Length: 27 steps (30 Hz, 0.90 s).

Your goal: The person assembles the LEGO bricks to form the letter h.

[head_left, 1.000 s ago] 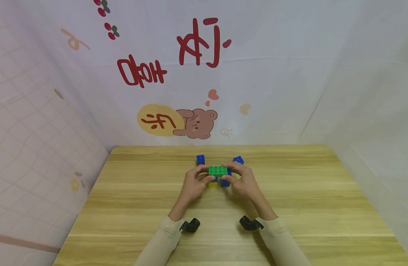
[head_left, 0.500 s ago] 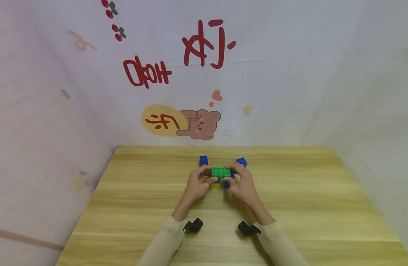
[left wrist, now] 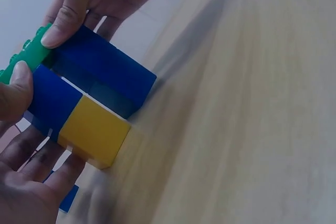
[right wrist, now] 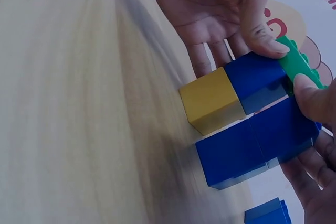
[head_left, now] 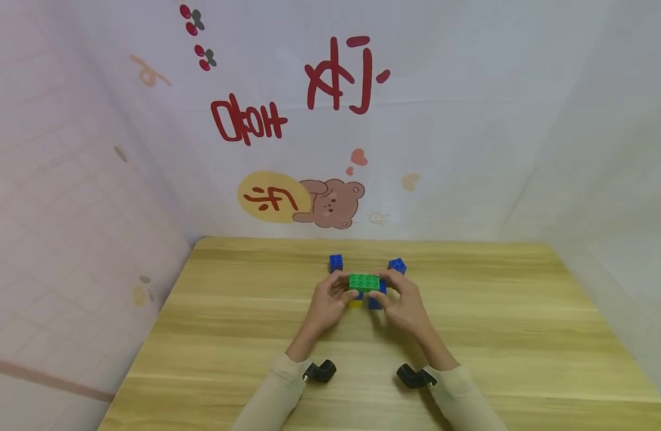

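A green toy brick [head_left: 364,282] with studs on top lies across two short columns. The left column is a blue brick [left wrist: 55,98] over a yellow brick [left wrist: 94,129]. Two blue bricks [right wrist: 231,153], one above the other, make the right column. My left hand [head_left: 329,302] grips the green brick's left end, thumb in front and fingers behind along the column. At the other end, my right hand [head_left: 405,303] holds it the same way, its thumb [right wrist: 310,95] at the seam between green and blue. The hands hide the columns' backs.
Behind the hands, a blue brick [head_left: 336,262] stands at the left and another blue brick [head_left: 397,266] at the right, turned at an angle. The wooden table [head_left: 228,335] meets a printed white cloth wall [head_left: 443,149] at its far edge.
Everything in the head view has shifted a little to the right and down, as the camera turned. Both hands stay on the bricks with little visible change in their hold.
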Tool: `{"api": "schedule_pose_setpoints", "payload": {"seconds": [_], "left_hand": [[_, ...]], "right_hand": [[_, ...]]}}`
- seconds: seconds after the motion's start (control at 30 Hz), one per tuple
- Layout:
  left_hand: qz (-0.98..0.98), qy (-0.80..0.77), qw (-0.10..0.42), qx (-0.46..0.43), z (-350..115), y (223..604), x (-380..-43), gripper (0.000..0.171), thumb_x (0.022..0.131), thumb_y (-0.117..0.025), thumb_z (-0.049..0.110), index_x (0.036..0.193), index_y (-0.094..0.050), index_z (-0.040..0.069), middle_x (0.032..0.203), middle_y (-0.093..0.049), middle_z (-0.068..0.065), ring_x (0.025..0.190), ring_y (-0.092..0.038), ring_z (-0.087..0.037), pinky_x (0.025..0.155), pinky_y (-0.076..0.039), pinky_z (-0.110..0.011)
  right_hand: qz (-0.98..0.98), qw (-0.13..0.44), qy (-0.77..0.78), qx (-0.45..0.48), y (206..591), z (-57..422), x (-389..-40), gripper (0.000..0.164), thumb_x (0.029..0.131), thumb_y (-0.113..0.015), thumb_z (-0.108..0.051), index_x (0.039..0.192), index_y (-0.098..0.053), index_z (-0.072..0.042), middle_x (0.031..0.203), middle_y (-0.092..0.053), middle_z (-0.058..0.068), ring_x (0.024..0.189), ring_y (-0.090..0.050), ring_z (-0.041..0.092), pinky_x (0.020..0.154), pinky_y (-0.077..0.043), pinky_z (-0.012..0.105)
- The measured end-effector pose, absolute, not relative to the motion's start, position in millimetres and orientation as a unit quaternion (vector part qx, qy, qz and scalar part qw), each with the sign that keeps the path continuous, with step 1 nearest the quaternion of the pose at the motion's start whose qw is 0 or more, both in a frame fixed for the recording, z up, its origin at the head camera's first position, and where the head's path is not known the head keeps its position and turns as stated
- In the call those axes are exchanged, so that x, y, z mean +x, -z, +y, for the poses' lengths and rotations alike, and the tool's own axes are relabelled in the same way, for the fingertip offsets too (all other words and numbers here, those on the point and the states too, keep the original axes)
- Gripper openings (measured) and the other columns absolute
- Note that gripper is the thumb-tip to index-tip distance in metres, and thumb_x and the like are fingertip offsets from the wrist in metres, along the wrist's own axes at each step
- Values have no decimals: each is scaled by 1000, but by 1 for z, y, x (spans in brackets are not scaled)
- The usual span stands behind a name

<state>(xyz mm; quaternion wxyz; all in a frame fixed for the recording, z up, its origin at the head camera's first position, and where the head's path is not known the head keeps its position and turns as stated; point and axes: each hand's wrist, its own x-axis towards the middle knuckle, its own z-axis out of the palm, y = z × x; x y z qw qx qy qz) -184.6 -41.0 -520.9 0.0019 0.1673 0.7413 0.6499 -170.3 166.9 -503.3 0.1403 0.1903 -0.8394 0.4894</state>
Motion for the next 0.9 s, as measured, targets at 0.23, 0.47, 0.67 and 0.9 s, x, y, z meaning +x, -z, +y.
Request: {"api": "schedule_pose_setpoints", "payload": {"seconds": [0.23,0.47,0.67,0.9], "left_hand": [[738,-657,0,153,-41,522,-182,37,95,-71,4,131,-61,3,127,-67,-22,123,-65,-36,108,-54,-50],[740,-652,7,163,-43,501,-172,35,96,-69,4,130,-60,-1,126,-67,-24,121,-66,-39,106,-54,-52],[736,-655,8,172,-43,488,-167,34,96,-69,3,130,-61,-1,125,-68,-24,120,-66,-38,106,-55,-51],[731,-660,15,170,-42,488,-168,36,96,-69,3,131,-61,-1,124,-67,-25,120,-65,-40,106,-54,-54]], "right_hand": [[-840,92,-502,181,499,168,-172,39,91,-78,-11,128,-67,-8,128,-69,8,122,-66,31,105,-55,54],[-846,61,-499,179,492,172,-173,40,93,-78,-16,131,-66,-11,130,-69,7,123,-65,30,104,-56,53],[-862,45,-472,181,486,177,-172,44,94,-76,-19,136,-64,-9,131,-69,7,123,-64,30,103,-56,51],[-865,41,-459,198,482,183,-173,46,96,-75,-25,138,-62,-13,132,-69,7,123,-64,31,104,-55,53]]}}
